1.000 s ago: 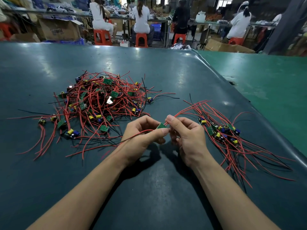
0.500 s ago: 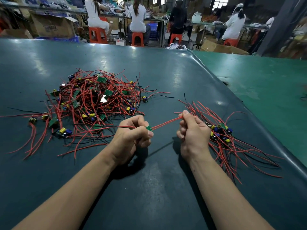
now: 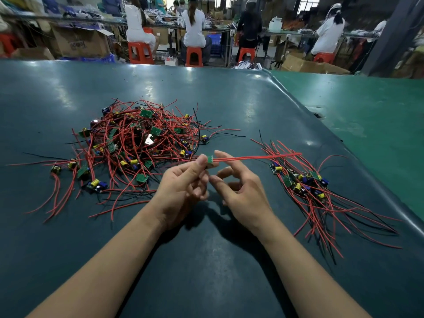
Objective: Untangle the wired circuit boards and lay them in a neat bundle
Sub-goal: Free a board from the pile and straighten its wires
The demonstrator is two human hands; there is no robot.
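An electronics assembly workshop: a heap of small circuit boards [image 3: 137, 143] trailing red wires lies on a broad dark-green workbench [image 3: 229, 99]. Beyond it, workers [image 3: 193, 21] in white coats and caps sit on red plastic stools [image 3: 193, 56] at long tables strewn with parts, their backs to the camera. Cardboard boxes [image 3: 80, 43] stand stacked on the floor along the aisle.
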